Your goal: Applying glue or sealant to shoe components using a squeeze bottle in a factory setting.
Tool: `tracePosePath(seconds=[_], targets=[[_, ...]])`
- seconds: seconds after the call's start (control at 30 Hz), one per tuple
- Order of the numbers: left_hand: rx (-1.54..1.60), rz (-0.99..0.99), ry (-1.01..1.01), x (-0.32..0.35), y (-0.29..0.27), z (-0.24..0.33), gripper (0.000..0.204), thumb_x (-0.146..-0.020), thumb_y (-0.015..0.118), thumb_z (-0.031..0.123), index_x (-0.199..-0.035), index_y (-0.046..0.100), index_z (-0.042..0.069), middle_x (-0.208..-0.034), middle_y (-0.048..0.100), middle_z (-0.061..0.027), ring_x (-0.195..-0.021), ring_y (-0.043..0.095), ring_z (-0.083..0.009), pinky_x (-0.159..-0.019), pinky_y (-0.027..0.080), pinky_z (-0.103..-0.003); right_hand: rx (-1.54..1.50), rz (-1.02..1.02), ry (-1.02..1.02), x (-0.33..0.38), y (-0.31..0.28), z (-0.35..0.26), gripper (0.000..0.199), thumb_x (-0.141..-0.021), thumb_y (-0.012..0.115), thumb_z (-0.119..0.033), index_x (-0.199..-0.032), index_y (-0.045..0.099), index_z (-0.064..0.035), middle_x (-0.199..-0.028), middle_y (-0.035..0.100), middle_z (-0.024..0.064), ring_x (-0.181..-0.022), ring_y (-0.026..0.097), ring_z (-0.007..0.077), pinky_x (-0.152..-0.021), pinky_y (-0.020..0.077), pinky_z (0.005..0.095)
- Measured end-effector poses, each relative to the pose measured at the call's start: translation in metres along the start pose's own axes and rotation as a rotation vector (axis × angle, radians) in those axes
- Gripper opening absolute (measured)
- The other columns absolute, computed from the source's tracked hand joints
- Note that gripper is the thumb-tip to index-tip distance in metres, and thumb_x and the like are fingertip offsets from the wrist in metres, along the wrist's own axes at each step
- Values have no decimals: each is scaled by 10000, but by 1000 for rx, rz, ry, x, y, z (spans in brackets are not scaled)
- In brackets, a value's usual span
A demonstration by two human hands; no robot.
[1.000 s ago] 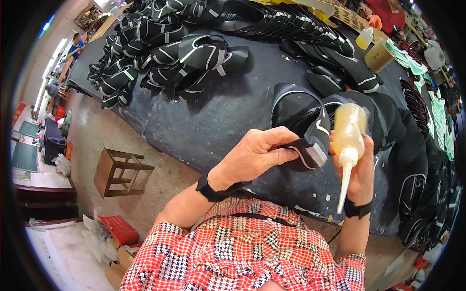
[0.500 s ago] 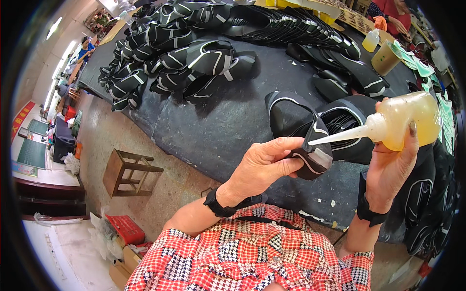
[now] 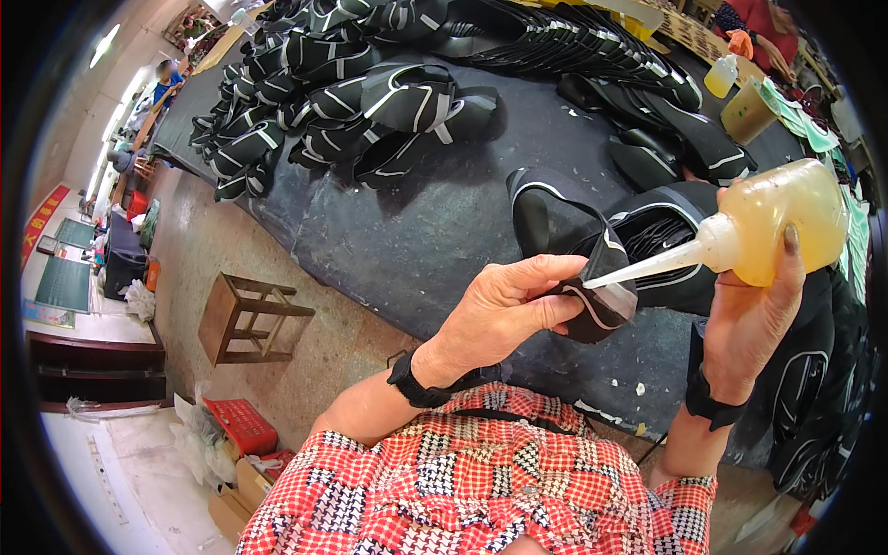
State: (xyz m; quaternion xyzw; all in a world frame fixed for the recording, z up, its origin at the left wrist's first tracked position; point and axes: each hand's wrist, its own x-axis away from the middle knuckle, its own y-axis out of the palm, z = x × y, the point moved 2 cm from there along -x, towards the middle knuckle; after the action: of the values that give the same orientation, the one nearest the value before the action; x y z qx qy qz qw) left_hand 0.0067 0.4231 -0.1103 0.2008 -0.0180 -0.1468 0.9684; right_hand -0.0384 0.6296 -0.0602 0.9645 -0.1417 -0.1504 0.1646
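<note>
My left hand [image 3: 495, 310] pinches the near end of a black fabric piece with pale trim [image 3: 606, 310] between thumb and fingers. The piece curves up into a loop behind the fingertips. In my right hand [image 3: 754, 324] is a translucent squeeze bottle [image 3: 786, 217] of yellowish liquid, tipped on its side. Its long white nozzle [image 3: 647, 265] points left, with the tip at the edge of the black piece, close to my left fingertips. Just behind the nozzle lies another trimmed black piece [image 3: 680, 208], its dark opening facing me.
Many similar black pieces are heaped on the dark table [image 3: 370, 254] at the far left, beside a long overlapping row [image 3: 592, 55]. A smaller bottle [image 3: 721, 76] and a tan roll [image 3: 747, 113] stand far right, near another person [image 3: 772, 42]. A wooden stool [image 3: 250, 319] stands left.
The nozzle tip has shifted slightly left along the edge of the black piece, nearer my left fingertips. The bottle stays tipped, and my left hand keeps its pinch.
</note>
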Motion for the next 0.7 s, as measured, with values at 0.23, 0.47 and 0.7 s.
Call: tracePosePath(seconds=[0.23,0.47,0.7], targets=[[17,14,0,-1,-4,-4,304,-788,539,-31,-1088,525,17,-920,597,-88,-790,586,-140,-666,504,-232,36,69,-4,-3,0,10,498,-840,478,-352,-1185,385,-6,-1084,529,175,-990,548,239,-767,471,268],[30,-12,-2,-1,-5,-2,300,-789,536,-33,-1083,529,21,-927,597,-94,-791,590,-148,-670,506,-240,17,19,25,-4,-4,11,525,-839,476,-356,-1209,357,-4,-1122,503,187,-1023,527,257,-804,467,288],[11,-21,-4,-2,-10,-3,294,-789,537,-29,-1078,535,23,-937,595,-94,-798,588,-145,-672,508,-244,-7,13,26,-5,-5,13,535,-839,479,-355,-1217,345,-1,-1129,493,201,-1041,515,266,-813,465,299]])
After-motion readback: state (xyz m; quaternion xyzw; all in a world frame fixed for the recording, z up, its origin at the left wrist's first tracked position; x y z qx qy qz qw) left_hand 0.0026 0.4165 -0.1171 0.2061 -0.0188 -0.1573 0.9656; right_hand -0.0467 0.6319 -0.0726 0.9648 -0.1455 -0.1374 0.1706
